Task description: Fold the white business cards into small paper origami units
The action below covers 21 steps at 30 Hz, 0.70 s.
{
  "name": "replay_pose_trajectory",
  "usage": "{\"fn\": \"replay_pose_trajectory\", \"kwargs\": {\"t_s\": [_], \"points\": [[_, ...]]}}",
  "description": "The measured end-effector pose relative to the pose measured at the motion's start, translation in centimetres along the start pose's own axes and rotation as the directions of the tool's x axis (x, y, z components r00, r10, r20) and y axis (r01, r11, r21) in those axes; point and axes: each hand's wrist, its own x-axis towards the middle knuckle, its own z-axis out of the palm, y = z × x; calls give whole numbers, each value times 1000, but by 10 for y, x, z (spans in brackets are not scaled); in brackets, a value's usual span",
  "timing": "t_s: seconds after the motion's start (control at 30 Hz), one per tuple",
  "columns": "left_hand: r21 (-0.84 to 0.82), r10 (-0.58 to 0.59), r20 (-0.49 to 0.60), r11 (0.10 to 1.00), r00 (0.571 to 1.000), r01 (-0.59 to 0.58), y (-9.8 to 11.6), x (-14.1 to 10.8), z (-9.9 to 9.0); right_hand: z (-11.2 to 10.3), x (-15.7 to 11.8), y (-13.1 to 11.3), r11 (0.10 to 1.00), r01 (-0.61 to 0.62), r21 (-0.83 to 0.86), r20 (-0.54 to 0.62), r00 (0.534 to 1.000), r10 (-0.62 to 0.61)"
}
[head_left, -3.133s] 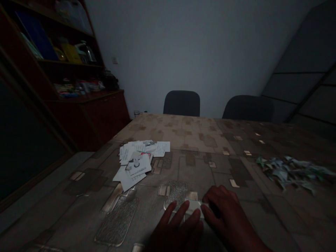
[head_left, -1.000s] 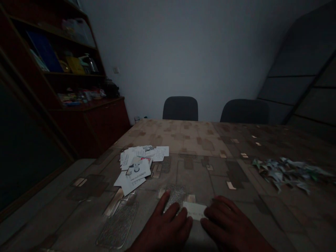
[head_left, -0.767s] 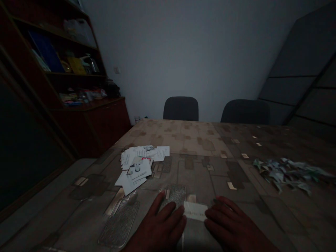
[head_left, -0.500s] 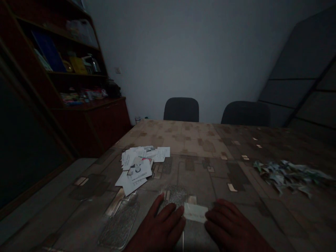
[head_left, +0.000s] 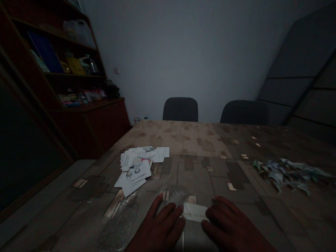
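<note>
A small pale paper card (head_left: 195, 212) with a faint line of print lies between my hands near the table's front edge. My left hand (head_left: 164, 222) grips its left end, with the index finger pointing forward apart from the others. On the right end, the fingers of my right hand (head_left: 227, 220) are bent over the card. My thumbs are hidden, and the dim light hides how firmly each hand pinches. A loose pile of white printed cards (head_left: 138, 171) lies ahead of my left hand.
Crumpled or folded paper pieces (head_left: 291, 175) lie in a heap on the right of the patterned tablecloth (head_left: 189, 136). Two dark chairs (head_left: 180, 109) stand behind the far edge. A wooden shelf cabinet (head_left: 89, 112) holding various things is at the left.
My right hand's fingers have shifted slightly to the left over the card's end, and one lower finger reaches further below it. My left hand stays almost still.
</note>
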Motion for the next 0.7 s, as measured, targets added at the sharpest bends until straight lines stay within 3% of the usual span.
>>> {"fn": "replay_pose_trajectory", "kwargs": {"t_s": [0.33,0.43,0.53,0.6,0.7], "points": [[0,42,15,999,999,-42,-3,-3,2,-20,-9,6,998,30,50,-110,994,-24],[-98,68,119,994,991,-56,-7,10,-6,-26,-3,6,995,-2,100,-56,998,8],[-208,30,328,977,944,41,-11,31,-14,-24,8,5,981,-104,162,23,995,102],[-245,4,357,966,934,89,-13,43,-14,-19,15,4,975,-136,176,94,988,120],[-219,7,308,974,951,64,-13,49,-5,-11,24,2,974,-159,160,136,981,138]]}}
